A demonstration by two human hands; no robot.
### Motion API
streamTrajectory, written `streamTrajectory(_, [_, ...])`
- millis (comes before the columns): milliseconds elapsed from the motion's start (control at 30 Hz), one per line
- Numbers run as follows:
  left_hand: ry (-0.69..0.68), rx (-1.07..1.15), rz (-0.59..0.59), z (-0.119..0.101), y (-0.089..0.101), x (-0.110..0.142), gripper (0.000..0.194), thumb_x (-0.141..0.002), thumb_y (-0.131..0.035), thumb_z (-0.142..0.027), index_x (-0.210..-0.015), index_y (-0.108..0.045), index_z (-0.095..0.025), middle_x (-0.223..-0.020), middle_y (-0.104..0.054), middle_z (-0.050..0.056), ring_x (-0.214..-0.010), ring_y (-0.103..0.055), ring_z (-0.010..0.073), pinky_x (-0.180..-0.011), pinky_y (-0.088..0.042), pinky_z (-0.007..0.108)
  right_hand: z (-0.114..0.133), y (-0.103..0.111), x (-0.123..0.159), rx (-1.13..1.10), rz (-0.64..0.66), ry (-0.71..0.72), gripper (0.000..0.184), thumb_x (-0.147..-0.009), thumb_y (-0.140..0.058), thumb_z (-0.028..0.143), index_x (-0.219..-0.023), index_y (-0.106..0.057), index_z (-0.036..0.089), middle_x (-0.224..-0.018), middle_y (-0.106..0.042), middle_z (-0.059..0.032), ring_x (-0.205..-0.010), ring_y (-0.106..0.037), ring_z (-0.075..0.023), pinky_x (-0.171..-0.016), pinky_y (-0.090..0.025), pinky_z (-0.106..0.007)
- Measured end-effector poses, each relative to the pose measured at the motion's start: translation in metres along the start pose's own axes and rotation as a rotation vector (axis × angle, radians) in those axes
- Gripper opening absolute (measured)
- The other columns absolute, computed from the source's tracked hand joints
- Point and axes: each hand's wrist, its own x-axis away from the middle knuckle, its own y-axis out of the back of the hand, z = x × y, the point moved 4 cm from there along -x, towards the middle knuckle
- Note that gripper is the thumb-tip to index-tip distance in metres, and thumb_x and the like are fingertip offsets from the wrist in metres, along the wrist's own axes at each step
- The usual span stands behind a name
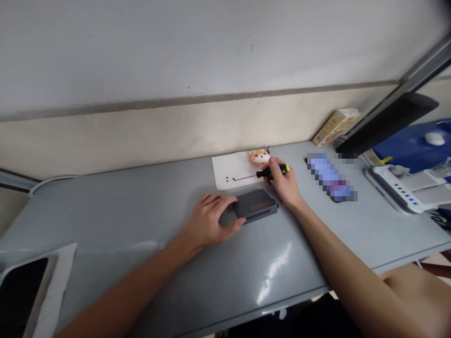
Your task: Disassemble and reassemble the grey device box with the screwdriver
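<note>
A flat dark grey box [256, 204] with a row of vent slots along its near side lies on the grey desk. My left hand [211, 219] grips its left end, thumb at the near side and fingers at the far side. In my right hand [284, 184] is a screwdriver [263, 173] with a black and yellow handle and a long thin shaft. Its tip points left and meets a small dark screw on a white sheet of paper [221, 165]. Two more tiny dark screws [227, 179] lie just left of the tip.
An orange animal-face case [260, 157] sits on the paper by the wall. To the right are a blurred-out phone [327, 178], a carton [336, 126] and a white device [398, 190]. A dark-screened tablet-like device [24, 295] rests at the lower left.
</note>
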Motion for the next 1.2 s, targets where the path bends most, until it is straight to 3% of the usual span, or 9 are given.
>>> streamTrajectory(200, [0.040,0.023,-0.040,0.002,0.002,0.001,0.027,-0.091,-0.064,-0.041,-0.108,-0.067,-0.021,-0.098,-0.078,0.005,-0.086,-0.071,0.0239,-0.084,-0.054,0.044,-0.002,0.002,-0.001,-0.048,-0.037,-0.017,0.054,-0.091,-0.056,0.073,-0.080,-0.067,0.021,-0.060,-0.057,0.0010,-0.053,-0.051,-0.0129,-0.054,-0.041,-0.028])
streamTrajectory(367, [0.157,0.164,-0.035,0.009,0.004,-0.002,0.021,-0.097,-0.061,-0.039,-0.106,-0.071,-0.023,-0.102,-0.078,0.003,-0.094,-0.070,0.0225,-0.089,-0.054,0.042,0.002,0.006,-0.005,-0.309,-0.097,-0.101,0.052,-0.087,-0.061,0.072,-0.071,-0.061,0.022,-0.051,-0.050,0.0025,-0.045,-0.044,-0.0114,-0.046,-0.033,-0.027])
streamTrajectory(567, [0.320,0.304,0.037,0.015,0.003,-0.003,0.026,-0.101,-0.054,-0.043,-0.103,-0.071,-0.023,-0.096,-0.075,0.003,-0.084,-0.066,0.0183,-0.074,-0.052,0.033,0.014,0.002,0.000,-0.472,0.035,-0.184,0.051,-0.090,-0.057,0.068,-0.066,-0.053,0.023,-0.045,-0.037,0.0056,-0.040,-0.032,-0.0091,-0.044,-0.025,-0.026])
streamTrajectory(767, [0.353,0.312,0.075,0.018,0.002,-0.003,0.043,-0.105,-0.043,-0.049,-0.080,-0.063,-0.019,-0.078,-0.066,0.002,-0.075,-0.061,0.0170,-0.069,-0.047,0.031,0.015,-0.008,0.005,-0.493,0.157,-0.189,0.049,-0.090,-0.060,0.064,-0.065,-0.055,0.022,-0.052,-0.043,0.0049,-0.043,-0.033,-0.0077,-0.048,-0.029,-0.025])
streamTrajectory(967, [0.273,0.346,0.066,0.017,0.004,-0.001,0.033,-0.106,-0.041,-0.041,-0.106,-0.067,-0.021,-0.101,-0.072,0.006,-0.094,-0.067,0.0211,-0.085,-0.052,0.036,0.011,-0.014,0.008,-0.450,0.185,-0.219,0.051,-0.090,-0.058,0.067,-0.066,-0.056,0.022,-0.048,-0.040,0.0050,-0.043,-0.035,-0.0090,-0.049,-0.029,-0.025])
streamTrajectory(1200, [0.135,0.342,0.045,0.006,0.010,0.001,0.031,-0.102,-0.046,-0.031,-0.130,-0.057,-0.023,-0.113,-0.070,0.008,-0.095,-0.065,0.0204,-0.090,-0.053,0.037,0.011,-0.013,0.008,-0.394,0.185,-0.219,0.055,-0.088,-0.056,0.073,-0.065,-0.053,0.023,-0.050,-0.040,0.0053,-0.043,-0.035,-0.0090,-0.046,-0.030,-0.025])
